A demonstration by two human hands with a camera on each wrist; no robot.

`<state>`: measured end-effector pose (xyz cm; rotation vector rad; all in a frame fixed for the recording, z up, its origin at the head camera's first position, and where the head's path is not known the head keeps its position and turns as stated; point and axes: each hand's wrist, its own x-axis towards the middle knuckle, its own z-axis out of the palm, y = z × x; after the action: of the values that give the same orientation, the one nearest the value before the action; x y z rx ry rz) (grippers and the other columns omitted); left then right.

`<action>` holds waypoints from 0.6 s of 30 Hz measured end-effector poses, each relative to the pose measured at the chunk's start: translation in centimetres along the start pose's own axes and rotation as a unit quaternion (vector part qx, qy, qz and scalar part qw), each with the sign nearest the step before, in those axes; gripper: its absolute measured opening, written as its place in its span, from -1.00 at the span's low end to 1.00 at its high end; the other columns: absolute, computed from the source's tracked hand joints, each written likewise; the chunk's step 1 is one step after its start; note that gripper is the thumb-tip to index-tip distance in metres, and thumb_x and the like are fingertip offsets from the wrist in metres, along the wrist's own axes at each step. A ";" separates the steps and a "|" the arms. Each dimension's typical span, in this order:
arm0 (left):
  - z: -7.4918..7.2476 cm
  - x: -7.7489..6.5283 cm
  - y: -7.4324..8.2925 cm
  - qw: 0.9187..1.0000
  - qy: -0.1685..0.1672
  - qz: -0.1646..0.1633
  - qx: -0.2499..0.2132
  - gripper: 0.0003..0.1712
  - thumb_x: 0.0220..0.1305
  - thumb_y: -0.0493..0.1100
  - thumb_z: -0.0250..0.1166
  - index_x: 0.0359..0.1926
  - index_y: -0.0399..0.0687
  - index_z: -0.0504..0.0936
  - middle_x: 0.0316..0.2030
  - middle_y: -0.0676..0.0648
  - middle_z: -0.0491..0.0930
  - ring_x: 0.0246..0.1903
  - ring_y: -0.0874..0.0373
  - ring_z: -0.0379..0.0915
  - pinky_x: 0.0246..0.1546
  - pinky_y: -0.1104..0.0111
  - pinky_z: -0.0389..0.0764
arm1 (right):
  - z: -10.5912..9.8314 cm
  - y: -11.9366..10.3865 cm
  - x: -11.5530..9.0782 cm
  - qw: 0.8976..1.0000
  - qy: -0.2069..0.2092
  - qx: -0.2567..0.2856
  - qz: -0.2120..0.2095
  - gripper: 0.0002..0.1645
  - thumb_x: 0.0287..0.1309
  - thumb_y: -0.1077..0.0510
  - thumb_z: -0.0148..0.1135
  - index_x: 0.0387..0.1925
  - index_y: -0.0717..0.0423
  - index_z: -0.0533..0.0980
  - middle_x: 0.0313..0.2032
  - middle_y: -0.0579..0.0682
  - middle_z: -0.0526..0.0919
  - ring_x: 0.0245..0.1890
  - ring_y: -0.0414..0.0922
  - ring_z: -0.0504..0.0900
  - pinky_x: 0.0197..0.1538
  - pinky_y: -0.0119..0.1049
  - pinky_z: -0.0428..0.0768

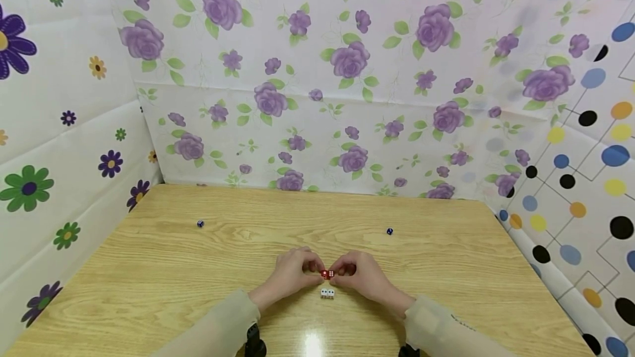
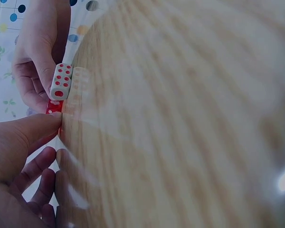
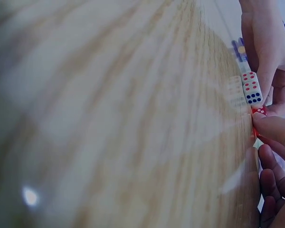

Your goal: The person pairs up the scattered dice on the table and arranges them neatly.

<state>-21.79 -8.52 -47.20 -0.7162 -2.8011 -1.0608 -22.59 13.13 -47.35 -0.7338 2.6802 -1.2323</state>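
Observation:
Two red dice with white pips sit side by side at the middle of the table. My left hand [image 1: 292,271] pinches the left red die [image 1: 324,274] between thumb and finger. From the other side, my right hand [image 1: 364,275] pinches the right red die [image 1: 331,274] the same way. Just in front of them, nearer to me, two white dice [image 1: 327,293] stand together in a short row. In the left wrist view the white dice [image 2: 61,80] show red pips; in the right wrist view the white dice [image 3: 251,88] also have a face with blue pips.
A dark blue die [image 1: 200,223] lies at the far left of the wooden table [image 1: 149,269]. Another dark blue die [image 1: 389,231] lies behind my right hand. Patterned cloths hang at the back [image 1: 317,92] and along both sides.

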 end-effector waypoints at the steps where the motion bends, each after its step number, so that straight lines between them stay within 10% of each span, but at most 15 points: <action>1: 0.0 0.0 0.0 1.000 0.000 0.000 0.000 -0.84 0.02 -0.09 0.55 -0.38 0.19 0.71 -0.44 0.11 0.55 -0.39 0.24 0.33 -0.28 0.29 0.14 | 0.0 0.0 0.0 1.000 0.000 -0.001 -0.001 -0.90 0.04 0.05 0.50 -0.34 -0.14 0.72 -0.42 -0.18 0.65 -0.45 -0.30 0.50 -0.38 -0.44 0.49; 18: 0.0 0.1 0.0 1.000 -0.004 -0.002 -0.004 -0.85 0.02 -0.07 0.55 -0.38 0.21 0.72 -0.44 0.13 0.55 -0.39 0.25 0.34 -0.27 0.30 0.14 | -0.1 -0.3 -0.1 1.000 0.001 0.000 -0.003 -0.89 0.05 0.06 0.49 -0.33 -0.13 0.72 -0.42 -0.18 0.64 -0.46 -0.31 0.50 -0.38 -0.44 0.49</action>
<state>-21.90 -8.50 -47.16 -0.7184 -2.8068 -1.0725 -22.39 13.10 -47.12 -0.7423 2.6805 -1.2360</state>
